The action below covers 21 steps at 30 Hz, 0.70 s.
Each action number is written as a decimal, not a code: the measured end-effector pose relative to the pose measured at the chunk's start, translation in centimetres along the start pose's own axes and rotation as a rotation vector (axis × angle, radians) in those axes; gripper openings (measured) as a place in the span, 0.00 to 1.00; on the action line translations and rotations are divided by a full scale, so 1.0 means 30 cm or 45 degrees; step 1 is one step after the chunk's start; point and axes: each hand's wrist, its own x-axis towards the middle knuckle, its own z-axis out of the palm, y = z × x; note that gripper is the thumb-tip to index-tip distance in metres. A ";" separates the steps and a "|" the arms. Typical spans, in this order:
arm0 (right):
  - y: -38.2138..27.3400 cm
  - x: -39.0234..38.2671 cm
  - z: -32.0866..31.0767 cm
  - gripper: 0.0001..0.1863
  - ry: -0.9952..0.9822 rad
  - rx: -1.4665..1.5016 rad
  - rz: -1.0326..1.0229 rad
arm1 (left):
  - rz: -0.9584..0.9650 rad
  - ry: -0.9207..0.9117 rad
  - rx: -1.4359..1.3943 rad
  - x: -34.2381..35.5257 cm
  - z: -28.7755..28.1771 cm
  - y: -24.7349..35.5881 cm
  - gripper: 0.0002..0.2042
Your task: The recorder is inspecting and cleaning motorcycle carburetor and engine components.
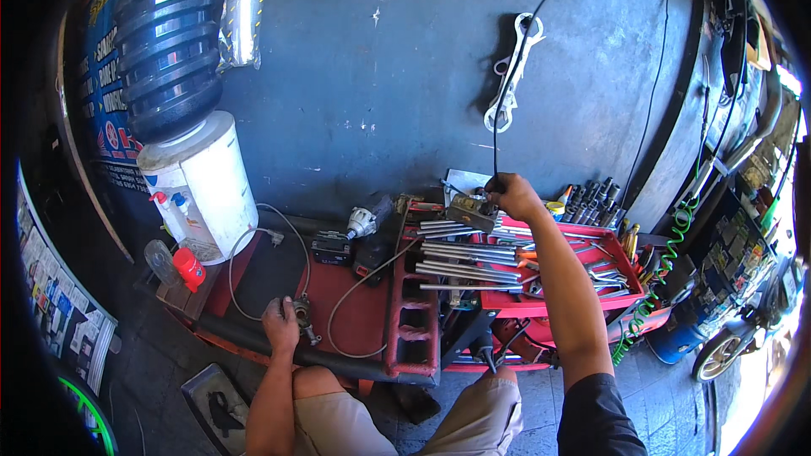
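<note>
The left hand (281, 327) was clamped on a metal part (304, 314) at the near edge of the counter (363, 308), where a slackened grip could have dropped it, while the right hand (517, 198), apparently closed on a black cable (496, 150), hung above the red tray (511, 309).

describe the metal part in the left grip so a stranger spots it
From the white cylindrical water dispenser, go down and right to the black-edged red bench. Near its front edge is the bare left grip. It holds the small, dull metal part, knobbly and irregular, unlike the boxy black block behind.
</note>
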 end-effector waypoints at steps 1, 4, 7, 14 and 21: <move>0.000 -0.007 0.001 0.13 0.013 0.013 -0.014 | -0.011 -0.011 -0.009 -0.001 0.000 0.001 0.16; -0.002 -0.026 0.006 0.13 0.045 0.054 -0.020 | -0.012 0.017 0.008 -0.004 -0.001 0.008 0.16; 0.003 -0.044 0.010 0.13 0.063 0.089 0.005 | -0.009 -0.003 0.014 -0.002 -0.005 0.017 0.16; 0.064 -0.051 0.031 0.12 0.126 0.209 -0.022 | 0.058 0.065 0.029 -0.008 -0.005 0.040 0.16; 0.122 -0.057 0.051 0.12 0.203 0.467 0.117 | 0.063 0.044 0.067 -0.005 0.009 0.016 0.16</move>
